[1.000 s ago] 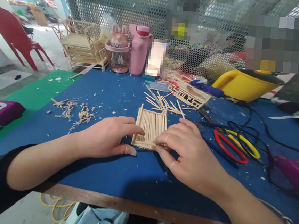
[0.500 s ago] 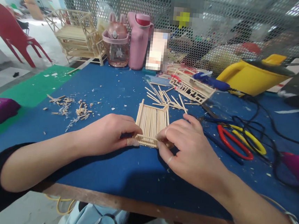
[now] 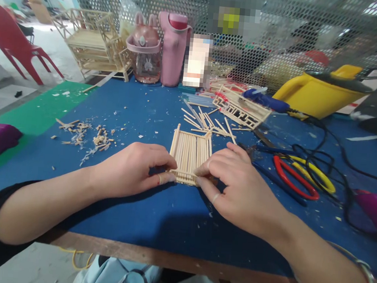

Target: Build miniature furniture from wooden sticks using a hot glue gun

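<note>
A flat panel of thin wooden sticks [image 3: 190, 154] lies on the blue table mat [image 3: 155, 218]. My left hand [image 3: 136, 168] pinches the panel's near left corner, thumb and fingers closed on its edge. My right hand [image 3: 240, 191] pinches the near right corner in the same way. Both forearms rest over the table's front edge. Loose sticks [image 3: 206, 123] lie just beyond the panel.
Red and yellow handled cutters [image 3: 299, 175] and black cables lie to the right. A stick frame [image 3: 239, 110], a blue glue gun [image 3: 266, 100] and a yellow jug [image 3: 321, 93] sit farther back. Pink bottles [image 3: 160, 51] and a wooden stick model [image 3: 91, 45] stand at the back left. Wood scraps [image 3: 83, 136] lie left.
My left hand's fingers curled from lying on the panel into a pinch at its near left corner. My right hand drew in to grip the near right corner.
</note>
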The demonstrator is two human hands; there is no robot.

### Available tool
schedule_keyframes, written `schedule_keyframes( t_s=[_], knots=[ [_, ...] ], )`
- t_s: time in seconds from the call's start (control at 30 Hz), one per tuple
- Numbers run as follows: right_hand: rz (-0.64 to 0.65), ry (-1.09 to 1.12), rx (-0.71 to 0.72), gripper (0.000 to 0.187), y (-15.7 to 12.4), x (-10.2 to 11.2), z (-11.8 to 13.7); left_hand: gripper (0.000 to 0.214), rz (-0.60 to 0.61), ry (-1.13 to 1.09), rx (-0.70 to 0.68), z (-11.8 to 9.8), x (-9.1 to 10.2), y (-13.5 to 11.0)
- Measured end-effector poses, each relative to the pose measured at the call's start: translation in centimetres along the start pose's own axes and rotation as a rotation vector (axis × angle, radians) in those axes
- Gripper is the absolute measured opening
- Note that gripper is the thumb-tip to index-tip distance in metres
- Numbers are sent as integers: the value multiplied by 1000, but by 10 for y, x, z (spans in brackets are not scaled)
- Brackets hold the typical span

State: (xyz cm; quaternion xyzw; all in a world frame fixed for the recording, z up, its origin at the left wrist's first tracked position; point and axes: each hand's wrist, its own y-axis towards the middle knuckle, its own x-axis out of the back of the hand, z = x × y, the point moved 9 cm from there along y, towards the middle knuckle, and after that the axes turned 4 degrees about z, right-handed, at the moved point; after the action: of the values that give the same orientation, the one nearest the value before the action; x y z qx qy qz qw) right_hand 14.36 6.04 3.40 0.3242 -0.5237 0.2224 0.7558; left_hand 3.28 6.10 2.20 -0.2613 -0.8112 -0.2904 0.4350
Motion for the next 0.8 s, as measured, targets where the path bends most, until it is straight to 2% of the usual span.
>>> schedule_keyframes(
  t_s=[0.2, 0.27, 0.4, 0.6, 0.8],
  knots=[
    [-13, -54, 35, 15, 1, 2, 3, 13, -17, 6, -15, -3, 2, -1],
    [15, -21, 50, 8, 1, 5, 0, 12, -28, 12, -14, -3, 3, -2],
    [43, 13, 73, 28, -3, 13, -10, 12, -30, 28, -10, -4, 3, -2],
    [97, -64, 68, 5, -5, 5, -8, 14, -50, 35, 28, -3, 3, -3],
    [54, -107, 34, 9, -2, 5, -9, 12, -96, -8, 49, -1, 3, -5]
  ],
)
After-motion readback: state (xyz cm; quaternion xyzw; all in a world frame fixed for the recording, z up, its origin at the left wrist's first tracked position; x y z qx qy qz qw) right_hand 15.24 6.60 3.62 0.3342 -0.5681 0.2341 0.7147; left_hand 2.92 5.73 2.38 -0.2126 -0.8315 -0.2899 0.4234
